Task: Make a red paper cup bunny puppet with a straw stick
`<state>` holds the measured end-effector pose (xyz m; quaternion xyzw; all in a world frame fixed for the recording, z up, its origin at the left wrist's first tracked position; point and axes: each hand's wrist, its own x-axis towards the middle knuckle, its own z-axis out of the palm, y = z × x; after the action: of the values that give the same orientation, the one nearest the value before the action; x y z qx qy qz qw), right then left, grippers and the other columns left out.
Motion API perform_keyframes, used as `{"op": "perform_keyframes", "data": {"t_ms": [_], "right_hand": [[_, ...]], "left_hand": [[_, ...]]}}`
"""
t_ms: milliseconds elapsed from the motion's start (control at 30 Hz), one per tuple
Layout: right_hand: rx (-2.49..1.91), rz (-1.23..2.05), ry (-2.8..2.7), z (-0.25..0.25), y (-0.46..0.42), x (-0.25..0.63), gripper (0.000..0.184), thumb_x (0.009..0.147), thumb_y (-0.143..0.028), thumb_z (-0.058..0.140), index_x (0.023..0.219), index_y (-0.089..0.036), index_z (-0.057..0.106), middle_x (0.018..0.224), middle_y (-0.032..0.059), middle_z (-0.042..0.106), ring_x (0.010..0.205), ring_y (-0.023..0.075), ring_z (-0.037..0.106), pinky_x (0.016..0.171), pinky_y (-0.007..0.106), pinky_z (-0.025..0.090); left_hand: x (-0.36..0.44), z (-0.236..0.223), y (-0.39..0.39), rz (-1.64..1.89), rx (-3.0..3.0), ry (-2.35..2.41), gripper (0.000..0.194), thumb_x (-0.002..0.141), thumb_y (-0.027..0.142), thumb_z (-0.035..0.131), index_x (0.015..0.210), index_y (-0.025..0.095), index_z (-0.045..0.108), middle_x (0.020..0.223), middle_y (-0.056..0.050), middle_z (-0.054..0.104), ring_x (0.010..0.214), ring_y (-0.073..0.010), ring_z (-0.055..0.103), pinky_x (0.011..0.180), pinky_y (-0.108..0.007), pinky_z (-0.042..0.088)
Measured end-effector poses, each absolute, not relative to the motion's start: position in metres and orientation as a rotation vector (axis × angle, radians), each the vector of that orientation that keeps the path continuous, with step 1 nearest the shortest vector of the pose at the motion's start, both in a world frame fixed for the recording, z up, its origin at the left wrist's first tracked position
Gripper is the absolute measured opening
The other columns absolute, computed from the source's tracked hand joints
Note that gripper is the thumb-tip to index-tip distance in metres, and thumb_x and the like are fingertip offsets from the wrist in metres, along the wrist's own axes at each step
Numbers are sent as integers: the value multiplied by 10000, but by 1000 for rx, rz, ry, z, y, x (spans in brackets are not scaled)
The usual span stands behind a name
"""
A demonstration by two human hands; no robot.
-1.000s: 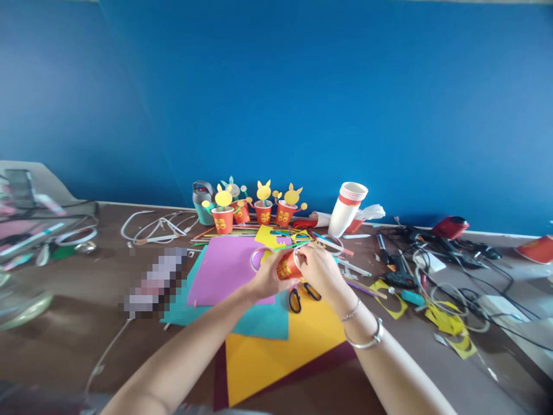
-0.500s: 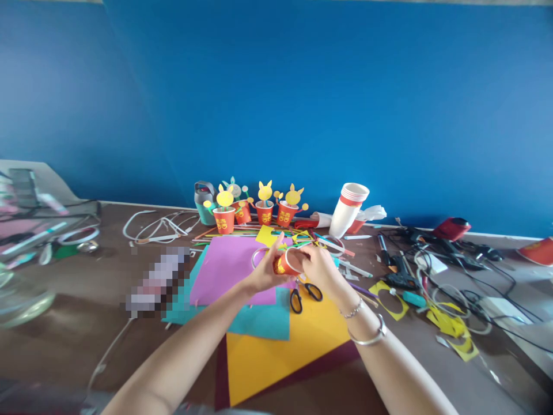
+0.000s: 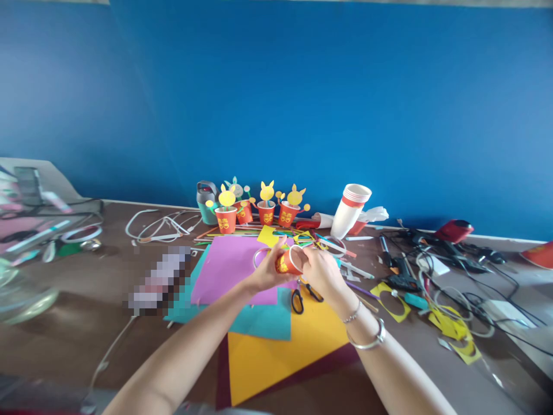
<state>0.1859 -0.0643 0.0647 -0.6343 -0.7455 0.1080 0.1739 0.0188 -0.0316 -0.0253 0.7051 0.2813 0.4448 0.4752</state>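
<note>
A red paper cup [image 3: 287, 262] with gold lettering is tipped on its side between my hands, its mouth turned to the right. My left hand [image 3: 268, 270] wraps round the cup's body. At the rim, the bent fingers of my right hand [image 3: 320, 266] close on the cup's edge; their tips are partly hidden. Just below the cup lie black-handled scissors [image 3: 298, 301] on the coloured sheets. Under my left hand is a purple sheet [image 3: 224, 271], over a teal sheet [image 3: 268, 323] and an orange-yellow sheet [image 3: 276, 360].
Several red cups with yellow rabbit-like paper heads [image 3: 268, 214] stand near the blue wall. A leaning stack of white cups [image 3: 349, 212] is right of them. A glue gun [image 3: 402, 275], cables and cut yellow paper [image 3: 393, 302] lie right; a white cable [image 3: 164, 227] lies left.
The cup has turned slightly in my hands, and my right fingers sit closer round its rim. A green strip seen behind the cup before is now hidden. The view shifts slightly.
</note>
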Motion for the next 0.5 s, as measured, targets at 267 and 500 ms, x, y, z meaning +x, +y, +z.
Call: {"op": "perform_keyframes", "data": {"t_ms": [267,500], "right_hand": [[-1652,263,-2160,71,-64,208,238,899,-167,497,766,-172,695,744,78,727,705,197,654,631,275,375],[-1355,403,-1817,86,-62,232,236,879,-235,471,1011,-171,656,813,79,724,699,186,665,619,267,464]], "left_hand": [[19,-31,-29,1203,1624,730,908,661,338,844,1439,224,390,1267,-131,575,1121,-307,599,953,-474,512],[16,-12,-33,1282,1340,810,779,631,364,873,1287,197,488,1194,-102,638,1114,-279,613,967,-416,499]]}}
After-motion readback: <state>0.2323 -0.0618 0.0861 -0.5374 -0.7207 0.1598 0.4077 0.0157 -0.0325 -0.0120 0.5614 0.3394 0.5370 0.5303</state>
